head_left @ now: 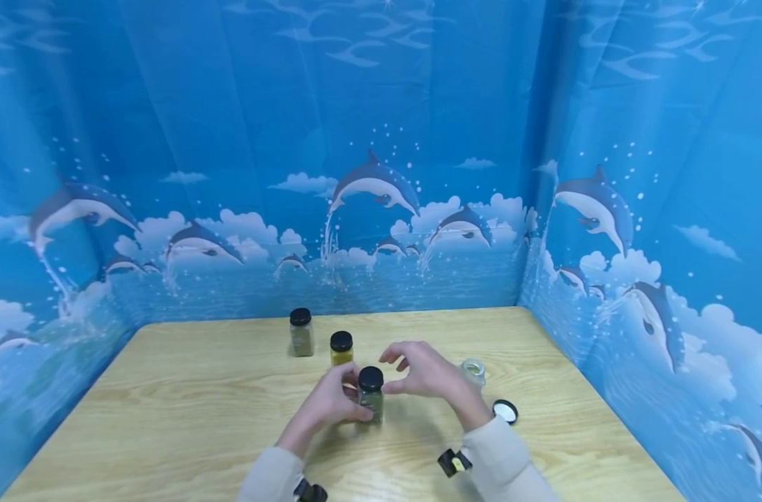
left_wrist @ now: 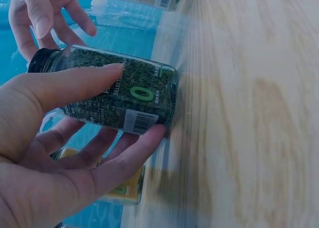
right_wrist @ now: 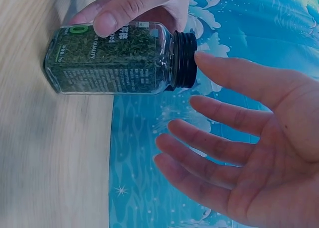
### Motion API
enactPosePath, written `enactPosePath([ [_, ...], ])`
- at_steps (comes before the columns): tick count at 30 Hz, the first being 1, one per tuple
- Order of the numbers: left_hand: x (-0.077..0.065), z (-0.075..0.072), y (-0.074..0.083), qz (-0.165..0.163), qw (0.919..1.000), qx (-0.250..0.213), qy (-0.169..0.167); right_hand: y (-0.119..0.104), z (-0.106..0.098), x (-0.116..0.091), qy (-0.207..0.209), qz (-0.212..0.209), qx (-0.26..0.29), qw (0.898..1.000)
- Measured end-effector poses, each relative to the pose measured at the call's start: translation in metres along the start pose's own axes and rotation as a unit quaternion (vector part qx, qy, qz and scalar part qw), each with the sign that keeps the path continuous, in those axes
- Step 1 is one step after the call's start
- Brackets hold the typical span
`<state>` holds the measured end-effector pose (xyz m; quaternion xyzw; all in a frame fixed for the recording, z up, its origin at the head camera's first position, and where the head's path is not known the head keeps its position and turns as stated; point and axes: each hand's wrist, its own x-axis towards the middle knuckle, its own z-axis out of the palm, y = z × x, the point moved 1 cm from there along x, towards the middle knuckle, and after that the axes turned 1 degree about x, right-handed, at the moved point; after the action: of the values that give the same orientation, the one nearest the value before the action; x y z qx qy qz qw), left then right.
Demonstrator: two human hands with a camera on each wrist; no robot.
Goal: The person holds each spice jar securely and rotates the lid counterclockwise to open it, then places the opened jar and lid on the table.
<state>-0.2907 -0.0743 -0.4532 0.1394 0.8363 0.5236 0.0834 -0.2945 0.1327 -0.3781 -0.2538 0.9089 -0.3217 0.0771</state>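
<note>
A square glass jar of dried green herbs (head_left: 372, 401) stands upright on the table with its black screw cap (right_wrist: 185, 59) on. My left hand (head_left: 330, 401) grips the jar's body from the left, its thumb along one face and its fingers round the other side. On the right, my right hand (right_wrist: 271, 133) has its fingers spread and loosely bent. Its thumb tip is at the cap's edge; whether it touches cannot be told. Just behind the left hand stands a jar of yellow powder (head_left: 341, 354) with a black cap, partly hidden.
A black-capped jar of greyish contents (head_left: 302, 336) stands at the back. Right of my right hand is an uncapped glass jar (head_left: 473, 374), partly hidden by the wrist. A loose black lid (head_left: 505, 411) lies white inside up. A dolphin-print curtain (head_left: 381, 279) borders the wooden table (head_left: 199, 397).
</note>
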Motion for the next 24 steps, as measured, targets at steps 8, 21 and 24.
enactPosePath([
  [8,-0.009,-0.005,0.0,0.006,1.0,-0.006,0.004,-0.007,0.008,0.003,-0.007,-0.008,0.007,1.0],
  [21,-0.013,-0.009,-0.003,-0.003,0.9998,-0.017,-0.005,-0.01,0.017,0.005,-0.011,-0.021,0.004,1.0],
  [24,-0.013,-0.01,-0.003,-0.003,0.9998,-0.017,-0.004,-0.01,0.019,0.006,-0.013,-0.022,0.006,1.0],
])
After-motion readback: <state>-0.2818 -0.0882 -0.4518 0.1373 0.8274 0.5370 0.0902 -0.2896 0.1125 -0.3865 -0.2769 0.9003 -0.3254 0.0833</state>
